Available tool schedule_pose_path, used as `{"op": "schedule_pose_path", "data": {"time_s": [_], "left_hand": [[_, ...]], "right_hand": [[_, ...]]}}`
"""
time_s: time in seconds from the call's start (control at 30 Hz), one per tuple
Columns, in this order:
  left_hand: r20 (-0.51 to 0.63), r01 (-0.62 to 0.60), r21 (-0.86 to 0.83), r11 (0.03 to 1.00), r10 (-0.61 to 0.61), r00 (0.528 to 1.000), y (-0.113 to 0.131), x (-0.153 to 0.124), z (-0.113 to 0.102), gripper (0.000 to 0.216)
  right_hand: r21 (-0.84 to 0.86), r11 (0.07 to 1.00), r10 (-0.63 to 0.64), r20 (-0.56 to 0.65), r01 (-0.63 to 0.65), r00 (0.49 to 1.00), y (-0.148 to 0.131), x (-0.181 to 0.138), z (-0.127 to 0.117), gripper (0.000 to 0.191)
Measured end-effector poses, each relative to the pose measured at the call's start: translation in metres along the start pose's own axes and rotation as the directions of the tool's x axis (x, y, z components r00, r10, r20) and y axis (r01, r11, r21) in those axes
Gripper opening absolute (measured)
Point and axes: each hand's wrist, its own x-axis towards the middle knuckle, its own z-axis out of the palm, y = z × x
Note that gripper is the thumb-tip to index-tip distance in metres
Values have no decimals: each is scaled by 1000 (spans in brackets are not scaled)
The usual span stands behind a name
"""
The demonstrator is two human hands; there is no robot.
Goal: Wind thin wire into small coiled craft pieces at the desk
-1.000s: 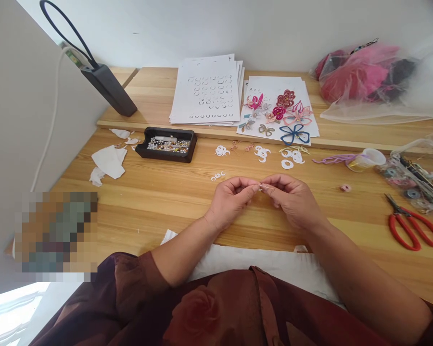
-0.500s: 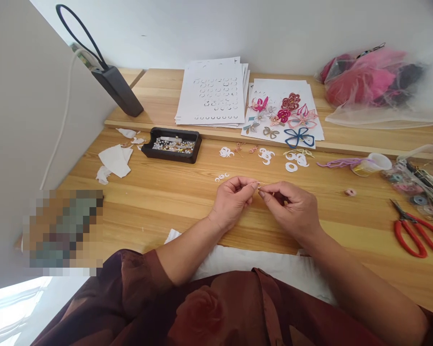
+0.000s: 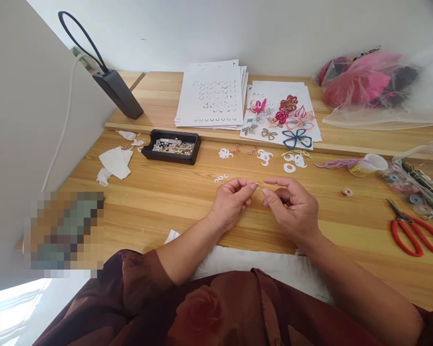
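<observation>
The left hand (image 3: 234, 202) has its thumb and forefinger pinched together on a tiny piece (image 3: 258, 187), held above the desk (image 3: 147, 206) in front of the person's body. Only a short sliver shows, sticking out to the right from the fingertips, toward the right hand (image 3: 296, 206). The rest is covered by the fingers, so its long axis cannot be told with confidence. The visible bit is pale, whitish and thin; its full outline is too small to make out.

The right hand's thumb and forefinger are parted by a narrow gap, both tips directed left at the piece; whether a thread lies between them cannot be told.

Just beyond the left hand lie small crescents (image 3: 221, 178), white and flat, in a short row slanting from lower left to upper right. Farther back are larger white crescents (image 3: 264, 157) in a loose cluster, with a flat white ring (image 3: 286, 168) to their right. A pink spool (image 3: 347, 192) sits right of the right hand, and beyond it red-handled scissors (image 3: 403, 217) point away and leftward.
</observation>
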Motion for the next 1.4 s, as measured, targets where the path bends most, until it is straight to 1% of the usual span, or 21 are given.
{"op": "schedule_pose_path", "data": {"time_s": [0.13, 0.2, 0.27, 0.4, 0.57, 0.8, 0.93, 1.07, 1.27, 1.33, 1.4], "left_hand": [[25, 26, -5, 1000, -26, 999, 1, -2, 1, 36], [25, 31, -15, 999, -31, 999, 1, -1, 1, 37], [25, 41, -22, 999, -40, 999, 1, -1, 0, 38], [42, 57, -20, 998, -56, 998, 1, -1, 0, 38], [56, 69, -31, 997, -67, 996, 0, -1, 0, 37], [45, 92, -60, 994, -89, 995, 1, -2, 0, 39], [34, 85, -53, 995, -84, 996, 2, -1, 1, 40], [32, 70, -17, 997, -69, 997, 0, -1, 0, 40], [26, 55, 36, 998, -56, 998, -2, -3, 1, 39], [35, 46, 49, 998, -48, 998, -2, -3, 1, 37], [45, 34, 60, 998, -37, 998, -2, -4, 1, 35]], "right_hand": [[7, 999, -45, -30, 46, 999, 2, -2, 1, 9], [0, 998, -68, -37, 68, 997, 3, -3, 1, 6], [-33, 995, -92, -50, 90, 995, 3, -4, 1, 7], [-67, 994, -92, -70, 88, 993, 1, -3, 0, 18], [-68, 991, -117, -80, 111, 990, 1, -2, 1, 9], [-58, 989, -144, -95, 139, 985, 1, -4, 2, 9], [-102, 987, -133, -108, 122, 985, 0, -4, 2, 10], [-134, 987, -101, -89, 89, 991, 0, -4, 2, 15], [-158, 983, -105, -96, 89, 990, -1, -2, 1, 6], [-138, 989, -74, -98, 61, 992, -3, -1, 1, 5], [-95, 995, -12, -93, 3, 996, -4, 0, 1, 5]]}}
